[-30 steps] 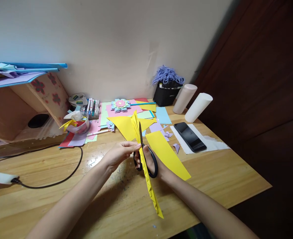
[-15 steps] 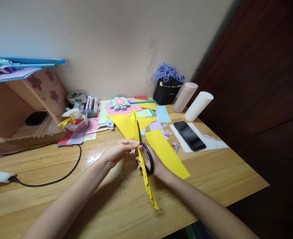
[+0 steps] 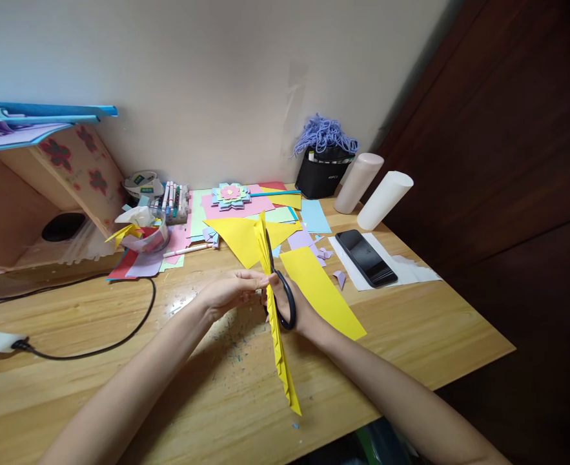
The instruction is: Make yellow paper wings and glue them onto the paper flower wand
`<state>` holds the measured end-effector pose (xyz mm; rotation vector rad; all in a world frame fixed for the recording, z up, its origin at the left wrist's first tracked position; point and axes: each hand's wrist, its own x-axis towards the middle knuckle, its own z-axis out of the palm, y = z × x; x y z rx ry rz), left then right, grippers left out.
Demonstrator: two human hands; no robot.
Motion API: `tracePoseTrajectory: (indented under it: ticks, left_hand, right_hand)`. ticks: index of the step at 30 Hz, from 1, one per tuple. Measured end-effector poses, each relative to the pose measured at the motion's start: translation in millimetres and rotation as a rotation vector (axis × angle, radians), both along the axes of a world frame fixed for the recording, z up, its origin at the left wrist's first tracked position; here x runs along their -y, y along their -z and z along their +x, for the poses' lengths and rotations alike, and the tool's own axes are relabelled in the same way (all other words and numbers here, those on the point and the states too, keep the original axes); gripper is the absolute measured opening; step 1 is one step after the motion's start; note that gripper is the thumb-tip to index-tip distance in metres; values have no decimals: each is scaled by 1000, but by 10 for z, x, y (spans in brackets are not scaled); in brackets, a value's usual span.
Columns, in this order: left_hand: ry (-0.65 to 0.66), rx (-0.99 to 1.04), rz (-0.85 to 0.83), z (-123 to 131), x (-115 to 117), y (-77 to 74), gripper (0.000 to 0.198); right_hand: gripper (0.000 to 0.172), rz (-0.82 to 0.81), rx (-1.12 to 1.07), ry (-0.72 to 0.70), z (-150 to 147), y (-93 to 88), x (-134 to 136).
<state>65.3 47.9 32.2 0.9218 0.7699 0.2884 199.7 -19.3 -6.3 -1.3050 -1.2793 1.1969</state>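
Note:
A long strip of pleated yellow paper [image 3: 277,352] stands between my hands, its lower end pointing toward me. Pinched at its middle, the paper is held by my left hand [image 3: 239,287], closed on it. My right hand [image 3: 292,303] is closed round the black handles of a pair of scissors [image 3: 288,303]. The dark blades point away from me and lie along the right side of the folded paper. Part of the right hand's fingers is hidden behind the paper. Beyond the hands lies a yellow paper piece [image 3: 239,242], and to the right a yellow rectangular sheet [image 3: 321,290].
A black phone [image 3: 366,257] lies on white tissue at the right. Two white cylinders [image 3: 385,200] and a black marker case [image 3: 321,177] topped with purple yarn stand behind. At the left are a plastic cup [image 3: 146,234], a black cable [image 3: 152,310] and a cardboard box [image 3: 79,174].
The view has shifted slightly, so the desk things sit a little higher and further left. Both hands keep their hold on the paper and scissors; the strip's lower end hangs a bit straighter.

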Motion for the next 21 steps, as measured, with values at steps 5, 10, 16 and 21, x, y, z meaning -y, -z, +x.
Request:
tracePoseTrajectory:
  ticks: [5,10,16,21]
  left_hand:
    - [-37,5,-38,2,-8,40,31]
    - [-29,-47,-24,4,-11,63,33]
    - [70,-18,9,24,3,135,30]
    - [68,-16,19,17,7,193,28]
  right_hand:
    - [71,90,211,84,0,15,8]
    - [79,52,147,-33,6,-27,-17]
    - [72,86,122,38,36,-30,-52]
    - [59,79,178,97,43,20,-45]
